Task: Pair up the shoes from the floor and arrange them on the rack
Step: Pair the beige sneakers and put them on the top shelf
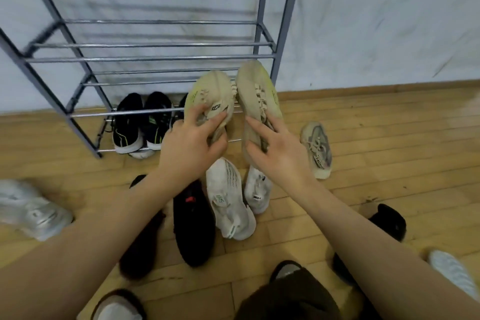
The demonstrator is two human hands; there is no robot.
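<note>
My left hand (193,147) grips one beige sneaker (211,91) by its heel opening. My right hand (276,149) grips the matching beige sneaker (255,86). Both shoes point toes away from me, side by side, held in front of the lowest shelf of the grey metal rack (155,58). A pair of black sneakers (141,122) with white soles sits on that lowest shelf at the left. Another dark shoe behind my left hand is mostly hidden.
On the wooden floor lie two white sneakers (230,200), two black shoes (192,223), a grey-beige sneaker (317,149) at right, a silver sneaker (31,209) at far left, and dark shoes (389,222) at lower right. The upper shelves hold nothing. A white wall stands behind.
</note>
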